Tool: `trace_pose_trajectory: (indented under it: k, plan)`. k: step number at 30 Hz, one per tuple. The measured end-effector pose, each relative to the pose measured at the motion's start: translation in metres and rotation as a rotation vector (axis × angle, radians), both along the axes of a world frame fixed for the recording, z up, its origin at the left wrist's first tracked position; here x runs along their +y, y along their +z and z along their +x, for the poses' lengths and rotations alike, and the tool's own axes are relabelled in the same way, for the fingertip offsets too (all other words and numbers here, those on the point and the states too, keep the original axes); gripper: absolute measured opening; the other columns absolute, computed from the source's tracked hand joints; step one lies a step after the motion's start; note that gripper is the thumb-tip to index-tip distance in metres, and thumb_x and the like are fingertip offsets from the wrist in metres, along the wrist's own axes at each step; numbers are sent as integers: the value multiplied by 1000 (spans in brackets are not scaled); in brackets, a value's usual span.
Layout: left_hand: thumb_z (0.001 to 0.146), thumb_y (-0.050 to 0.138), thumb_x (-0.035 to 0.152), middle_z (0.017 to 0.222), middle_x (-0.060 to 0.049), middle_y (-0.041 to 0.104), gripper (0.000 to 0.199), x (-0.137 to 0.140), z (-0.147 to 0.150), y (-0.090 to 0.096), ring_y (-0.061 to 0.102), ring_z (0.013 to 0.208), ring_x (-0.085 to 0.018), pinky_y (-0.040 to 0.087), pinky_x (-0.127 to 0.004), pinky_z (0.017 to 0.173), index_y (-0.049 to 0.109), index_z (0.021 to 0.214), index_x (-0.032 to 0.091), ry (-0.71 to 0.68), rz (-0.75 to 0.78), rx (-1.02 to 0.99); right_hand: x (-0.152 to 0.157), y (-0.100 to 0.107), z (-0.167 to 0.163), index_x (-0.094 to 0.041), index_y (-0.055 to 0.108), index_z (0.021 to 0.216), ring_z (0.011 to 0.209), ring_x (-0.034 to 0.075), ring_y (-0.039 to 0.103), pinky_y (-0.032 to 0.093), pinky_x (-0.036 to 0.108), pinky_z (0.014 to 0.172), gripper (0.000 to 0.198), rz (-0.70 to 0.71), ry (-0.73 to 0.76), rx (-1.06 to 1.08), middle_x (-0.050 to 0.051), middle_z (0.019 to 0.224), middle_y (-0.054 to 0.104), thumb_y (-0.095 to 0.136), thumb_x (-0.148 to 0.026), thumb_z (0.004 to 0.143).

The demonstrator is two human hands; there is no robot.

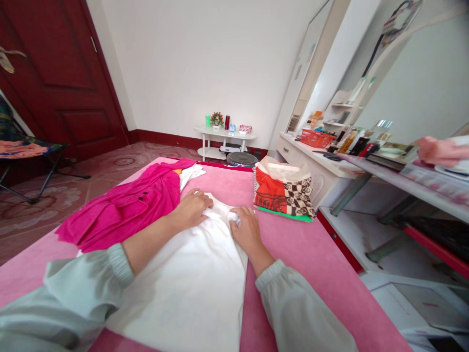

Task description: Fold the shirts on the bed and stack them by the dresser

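A white shirt (183,298) lies spread over the pink bed, its narrower end away from me. My left hand (193,208) is closed on the cloth near that far end, fingers curled over it. A short gap to the right, my right hand (247,230) pinches a bunched bit of the same shirt at its edge. Between the two hands the fabric is slightly wrinkled. A crumpled magenta garment (135,205) is left of my left hand, with a white cloth (192,172) by its far end. Folded clothes (282,193) are stacked beyond my right hand.
The pink bed (315,283) ends near a white dresser (289,146) holding a red basket (317,138) and several bottles. A glass-topped desk (414,183) stands at the right. Beyond the bed is a small white stand (225,133); a folding chair (32,151) is at the left.
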State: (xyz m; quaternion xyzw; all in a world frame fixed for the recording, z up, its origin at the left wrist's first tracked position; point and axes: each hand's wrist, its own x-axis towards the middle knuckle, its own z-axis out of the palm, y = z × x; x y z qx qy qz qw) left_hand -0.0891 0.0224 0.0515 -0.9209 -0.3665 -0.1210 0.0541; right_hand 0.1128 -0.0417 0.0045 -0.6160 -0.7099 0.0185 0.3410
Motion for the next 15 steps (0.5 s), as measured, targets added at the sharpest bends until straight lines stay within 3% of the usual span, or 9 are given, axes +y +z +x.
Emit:
trace_pose_trajectory:
  k: [5, 9, 15]
  plan:
    - [63, 58, 10, 101, -8, 60, 19, -21, -22, -22, 52, 100, -25, 38, -37, 92, 54, 79, 19, 2, 37, -210, 3, -2, 0, -20, 62, 102, 97, 20, 54, 37, 31, 88, 22, 6, -31, 72, 5, 100, 65, 59, -27, 81]
    - [58, 58, 8, 80, -3, 58, 21, -24, -27, -34, 54, 83, -21, 41, -35, 84, 47, 72, 20, 5, -54, -268, 5, -4, -1, -19, 59, 112, 101, 20, 55, 37, 32, 89, 35, -14, -59, 38, 7, 107, 65, 53, -43, 87]
    - [59, 55, 7, 95, -6, 60, 41, -26, -28, -36, 55, 93, -23, 42, -33, 82, 55, 99, 20, 12, -87, -300, 16, 4, -12, -21, 67, 101, 98, 24, 56, 36, 36, 86, 34, -78, -118, -161, 9, 98, 68, 51, -48, 87]
